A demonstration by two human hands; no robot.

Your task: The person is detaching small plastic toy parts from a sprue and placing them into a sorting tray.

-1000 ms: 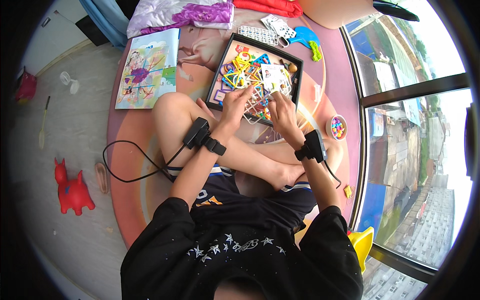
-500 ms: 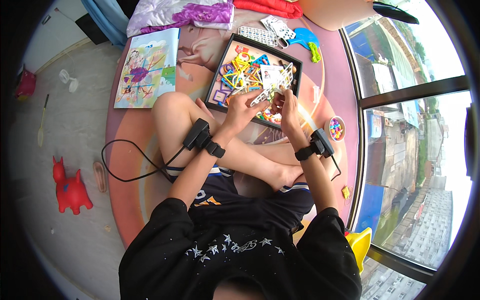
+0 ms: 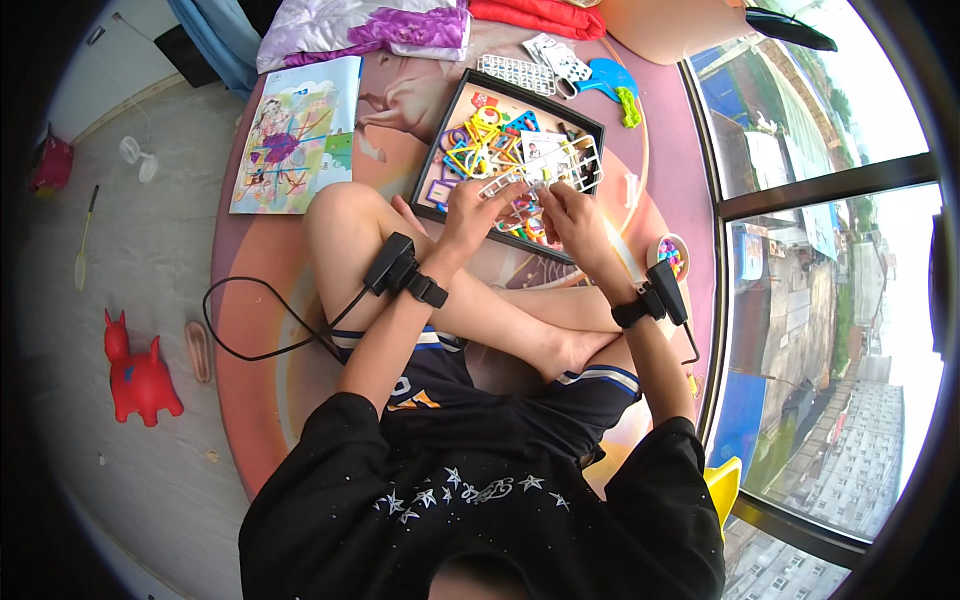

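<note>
My left hand point(image 3: 470, 214) grips one end of a white plastic lattice frame point(image 3: 500, 183) between thumb and fingers. The frame slants over a black-rimmed tray point(image 3: 437, 146) filled with colourful plastic shapes and small pieces. My right hand point(image 3: 577, 222) is closed in a pinch at the frame's near edge, around its middle. Whatever lies between those fingertips is too small to make out. Yellow shapes point(image 3: 470, 157), a blue piece with holes and a white printed card point(image 3: 541, 147) lie in the tray.
A bowl of bright beads point(image 3: 671, 257) stands right of my right wrist. Beyond the tray are a second white grid point(image 3: 516, 73), cards and a blue paddle-shaped piece point(image 3: 608, 77). A picture book point(image 3: 297, 140) lies left; the window point(image 3: 800, 260) borders the right side.
The white frame has turned flatter and shifted slightly. My right hand has rotated, its wrist and forearm swinging out to the right over the bowl's edge. My left hand has moved slightly left.
</note>
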